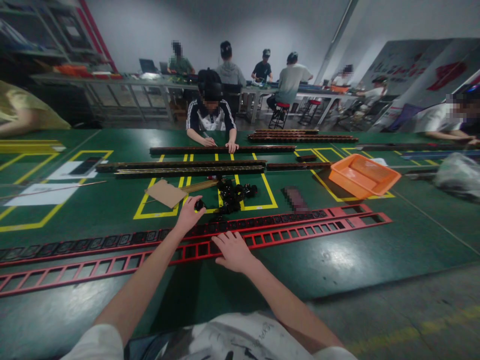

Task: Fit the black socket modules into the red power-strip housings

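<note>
My left hand (189,214) is pinched on a small black socket (200,204), held above the far red strip. Just beyond it lies a loose pile of black sockets (231,195). My right hand (233,251) rests with its fingers stretched out over the near red strip (296,234), a long metal housing with a row of rectangular cut-outs. Along its far side runs a second red strip (258,223), whose openings are largely filled with black sockets. My left forearm covers part of both strips.
Behind the pile lie dark metal rails (187,170). A piece of cardboard (166,193) is at left, an orange bin (363,176) at right. Across the green table (337,260) a co-worker (212,117) leans over another rail; other people sit farther back.
</note>
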The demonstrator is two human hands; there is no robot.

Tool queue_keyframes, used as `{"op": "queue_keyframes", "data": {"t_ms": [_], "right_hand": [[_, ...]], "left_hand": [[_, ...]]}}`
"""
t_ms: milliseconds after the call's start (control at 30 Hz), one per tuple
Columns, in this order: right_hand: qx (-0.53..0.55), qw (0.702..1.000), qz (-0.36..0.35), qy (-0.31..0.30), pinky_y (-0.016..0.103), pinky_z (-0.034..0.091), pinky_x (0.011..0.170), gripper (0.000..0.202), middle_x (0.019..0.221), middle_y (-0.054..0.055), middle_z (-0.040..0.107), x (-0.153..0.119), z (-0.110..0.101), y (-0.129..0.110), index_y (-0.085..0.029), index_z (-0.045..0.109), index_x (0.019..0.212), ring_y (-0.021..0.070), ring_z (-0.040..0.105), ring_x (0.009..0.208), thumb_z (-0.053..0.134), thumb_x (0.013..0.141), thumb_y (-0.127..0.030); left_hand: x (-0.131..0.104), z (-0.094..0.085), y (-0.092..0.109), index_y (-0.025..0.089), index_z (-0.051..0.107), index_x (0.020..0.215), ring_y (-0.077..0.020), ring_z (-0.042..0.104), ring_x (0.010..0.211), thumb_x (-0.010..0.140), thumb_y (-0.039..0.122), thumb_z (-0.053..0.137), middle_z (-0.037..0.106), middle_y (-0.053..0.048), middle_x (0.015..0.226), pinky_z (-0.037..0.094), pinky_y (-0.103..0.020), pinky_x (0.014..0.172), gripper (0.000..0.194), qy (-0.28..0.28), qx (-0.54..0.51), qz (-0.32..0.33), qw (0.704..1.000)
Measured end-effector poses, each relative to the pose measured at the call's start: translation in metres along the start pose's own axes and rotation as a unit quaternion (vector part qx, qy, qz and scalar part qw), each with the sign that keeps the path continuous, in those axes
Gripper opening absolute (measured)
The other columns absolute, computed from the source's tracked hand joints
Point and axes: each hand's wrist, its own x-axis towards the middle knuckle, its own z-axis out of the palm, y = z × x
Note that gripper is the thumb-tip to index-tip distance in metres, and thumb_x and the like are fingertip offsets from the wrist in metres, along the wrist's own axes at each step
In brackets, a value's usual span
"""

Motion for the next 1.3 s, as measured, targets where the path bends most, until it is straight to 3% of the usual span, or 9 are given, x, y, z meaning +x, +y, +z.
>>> {"op": "queue_keyframes", "data": {"t_ms": [233,467,633,833,1033,1167,1300], "right_hand": [[0.011,1.0,0.012,-0.006,0.045,0.035,0.099,0.063,0.132,0.01,0.056,0.002,-0.002,-0.001,-0.023,0.043,0.141,0.0292,0.048,0.115,0.064,0.085,-0.044],[0.019,1.0,0.01,-0.002,0.045,0.035,0.098,0.056,0.127,0.01,0.058,0.003,-0.004,-0.001,-0.023,0.047,0.137,0.0289,0.048,0.113,0.062,0.087,-0.042],[0.022,1.0,0.013,0.003,0.045,0.036,0.097,0.056,0.128,0.009,0.058,0.003,-0.006,-0.001,-0.023,0.047,0.136,0.0291,0.049,0.113,0.063,0.086,-0.04],[0.018,1.0,0.01,0.007,0.045,0.037,0.097,0.054,0.126,0.008,0.059,0.002,-0.005,-0.001,-0.023,0.048,0.134,0.0283,0.049,0.111,0.064,0.085,-0.04],[0.013,1.0,0.008,0.011,0.044,0.037,0.096,0.054,0.122,0.008,0.06,0.003,-0.002,0.0,-0.021,0.049,0.132,0.0279,0.048,0.11,0.065,0.084,-0.04],[0.013,1.0,0.01,0.015,0.043,0.036,0.098,0.052,0.12,0.008,0.06,0.002,-0.001,0.0,-0.021,0.05,0.131,0.0276,0.048,0.11,0.064,0.084,-0.039],[0.014,1.0,0.016,0.016,0.043,0.035,0.099,0.05,0.118,0.008,0.06,0.002,-0.002,0.0,-0.022,0.05,0.13,0.0269,0.048,0.11,0.064,0.083,-0.033]], "left_hand": [[-0.053,-0.025,0.018,0.021,0.06,0.11,-0.0234,0.061,0.1,0.08,0.036,0.064,0.064,-0.006,0.107,0.051,-0.039,0.091,0.034,0.066,-0.027,-0.045,0.996],[-0.103,-0.032,0.04,0.022,0.057,0.113,-0.0219,0.059,0.095,0.079,0.037,0.068,0.055,-0.004,0.101,0.053,-0.037,0.086,0.039,0.096,-0.041,-0.075,0.992],[-0.111,-0.026,0.042,0.022,0.058,0.102,-0.0222,0.057,0.099,0.079,0.035,0.068,0.049,-0.005,0.102,0.051,-0.039,0.092,0.028,0.071,-0.038,-0.038,0.996],[-0.112,-0.016,0.038,0.023,0.053,0.098,-0.021,0.06,0.102,0.081,0.024,0.062,0.061,-0.005,0.105,0.051,-0.037,0.093,0.019,0.024,-0.089,0.006,0.996],[-0.119,-0.011,0.035,0.022,0.053,0.096,-0.0172,0.062,0.086,0.087,0.02,0.053,0.061,-0.002,0.09,0.054,-0.032,0.079,0.01,-0.025,-0.048,0.042,0.998],[-0.12,-0.012,0.038,0.021,0.052,0.114,-0.0215,0.06,0.102,0.084,0.023,0.059,0.061,-0.007,0.107,0.054,-0.038,0.089,0.031,-0.019,-0.012,0.09,0.996],[-0.122,-0.017,0.042,0.02,0.042,0.134,-0.0251,0.051,0.124,0.082,0.012,0.051,0.053,-0.013,0.128,0.046,-0.045,0.106,0.053,-0.03,-0.007,0.1,0.995]]}}
